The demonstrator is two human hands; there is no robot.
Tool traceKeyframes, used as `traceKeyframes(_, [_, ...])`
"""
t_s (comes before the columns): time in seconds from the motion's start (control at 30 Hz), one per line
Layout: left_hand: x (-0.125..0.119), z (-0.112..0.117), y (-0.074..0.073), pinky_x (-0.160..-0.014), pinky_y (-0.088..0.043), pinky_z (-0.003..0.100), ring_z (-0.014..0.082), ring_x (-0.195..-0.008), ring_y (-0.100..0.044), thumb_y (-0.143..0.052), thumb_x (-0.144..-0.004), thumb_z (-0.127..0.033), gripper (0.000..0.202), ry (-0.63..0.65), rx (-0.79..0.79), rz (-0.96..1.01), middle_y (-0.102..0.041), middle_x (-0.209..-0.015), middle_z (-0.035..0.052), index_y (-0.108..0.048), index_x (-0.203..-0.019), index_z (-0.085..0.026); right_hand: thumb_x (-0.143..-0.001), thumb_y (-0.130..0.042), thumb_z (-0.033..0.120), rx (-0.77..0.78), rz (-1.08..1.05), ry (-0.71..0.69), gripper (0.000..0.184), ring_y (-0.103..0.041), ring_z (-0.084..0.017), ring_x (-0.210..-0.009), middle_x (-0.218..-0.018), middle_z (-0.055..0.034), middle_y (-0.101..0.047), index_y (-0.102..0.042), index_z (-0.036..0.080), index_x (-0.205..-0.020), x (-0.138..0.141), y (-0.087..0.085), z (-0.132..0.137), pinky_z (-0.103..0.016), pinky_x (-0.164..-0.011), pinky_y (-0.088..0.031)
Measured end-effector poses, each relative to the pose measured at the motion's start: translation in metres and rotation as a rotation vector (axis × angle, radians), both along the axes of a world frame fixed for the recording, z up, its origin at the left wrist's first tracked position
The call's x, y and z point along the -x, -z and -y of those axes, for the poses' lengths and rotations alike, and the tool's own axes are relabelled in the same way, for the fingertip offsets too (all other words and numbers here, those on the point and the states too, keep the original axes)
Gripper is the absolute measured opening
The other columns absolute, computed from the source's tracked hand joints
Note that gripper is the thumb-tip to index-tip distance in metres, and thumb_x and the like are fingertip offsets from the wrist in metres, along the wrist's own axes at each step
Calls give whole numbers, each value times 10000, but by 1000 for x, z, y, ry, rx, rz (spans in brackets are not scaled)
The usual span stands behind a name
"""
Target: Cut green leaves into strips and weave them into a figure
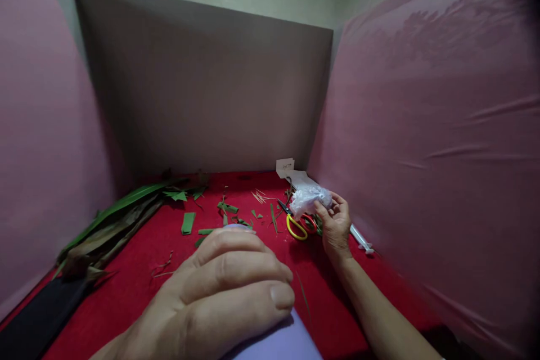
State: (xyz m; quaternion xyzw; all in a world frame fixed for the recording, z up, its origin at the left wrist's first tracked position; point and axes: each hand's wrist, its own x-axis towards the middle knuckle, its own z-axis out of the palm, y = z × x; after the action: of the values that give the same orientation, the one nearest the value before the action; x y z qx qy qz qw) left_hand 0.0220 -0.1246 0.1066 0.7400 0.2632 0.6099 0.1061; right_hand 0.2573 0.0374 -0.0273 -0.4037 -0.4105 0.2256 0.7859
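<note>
Close to the camera, my left hand (228,287) is wrapped round a smooth lavender object (280,343); most of it is hidden under the palm, so its kind cannot be made out. Farther off to the right, my right hand (337,222) pinches crumpled clear plastic wrap (310,201) between thumb and fingers. Just below the wrap, partly under it, lie scissors with one yellow and one red handle (297,230). Beyond my right wrist, a clear plastic syringe-like tube (360,239) rests by the right wall.
Cut green leaf pieces (188,223) and several toothpick-like sticks (261,197) are scattered on the red cloth (126,298). Long leaves (122,211) and a dark strip (53,306) lie left. A folded white card (285,166) stands at the back. Pink walls (422,140) flank both sides.
</note>
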Motion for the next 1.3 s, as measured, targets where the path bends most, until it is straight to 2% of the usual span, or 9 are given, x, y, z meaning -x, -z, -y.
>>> traceKeyframes(0.17, [2, -9, -5, -828, -505, 386, 217, -766, -671, -471, -844, -353, 187, 7, -99, -20, -734, -769, -21, -619, -953, -385, -635, -734, 329, 10, 38, -9, 511, -600, -180, -870, -970, -43, -598, -490, 188, -1061, 0, -1, 1, -334, -798, -486])
traceKeyframes(0.37, [-3, -6, -13, -854, -498, 369, 223, -808, -667, -485, -821, -467, 235, -141, 52, -29, -714, -697, 2, -689, -838, -351, -645, -737, 321, 14, 67, -22, 509, -600, -179, -871, -993, -56, -584, -487, 180, -1065, 3, -1, 2, -323, -787, -499])
traceKeyframes(0.47, [1, -5, -18, -877, -492, 374, 219, -830, -668, -475, -849, -408, 213, -83, -40, -56, -721, -703, -14, -678, -816, -354, -649, -738, 325, 18, 77, -6, 506, -599, -178, -863, -999, -64, -579, -489, 172, -1063, 4, -2, 3, -319, -787, -499])
traceKeyframes(0.53, [8, -6, -24, -914, -475, 390, 213, -851, -668, -487, -864, -371, 181, -9, -89, -145, -736, -758, -36, -664, -828, -367, -653, -737, 330, 20, 83, 4, 506, -600, -180, -864, -1004, -69, -578, -491, 168, -1065, 3, -2, 3, -323, -793, -497])
traceKeyframes(0.6, [17, -8, -30, -957, -451, 417, 227, -935, -649, -563, -831, -377, 128, 81, -88, -339, -743, -881, -38, -647, -929, -378, -658, -733, 338, 22, 90, 11, 505, -602, -184, -862, -1005, -72, -580, -491, 168, -1067, 3, -1, 2, -331, -796, -497])
traceKeyframes(0.8, [35, -11, -40, -1026, -398, 447, 239, -1098, -554, -629, -803, -300, 346, 142, -173, -518, -693, -1058, -36, -559, -1138, -357, -640, -735, 376, 23, 110, 51, 513, -603, -198, -846, -981, -68, -594, -507, 178, -1055, 0, 3, -2, -362, -793, -493])
traceKeyframes(1.0, [36, -11, -43, -1042, -392, 428, 237, -1149, -508, -640, -800, -287, 420, 125, -219, -533, -656, -1125, -56, -519, -1194, -368, -651, -727, 382, 27, 115, 58, 502, -605, -200, -851, -999, -72, -598, -514, 187, -1062, -1, 5, -5, -361, -782, -498])
traceKeyframes(1.3, [42, -11, -52, -1034, -388, 458, 262, -1157, -506, -641, -792, -260, 447, 180, -244, -565, -649, -1167, -26, -514, -1215, -326, -637, -734, 406, 20, 96, 60, 510, -629, -211, -843, -985, -78, -619, -519, 185, -1043, 0, 4, -5, -364, -758, -523])
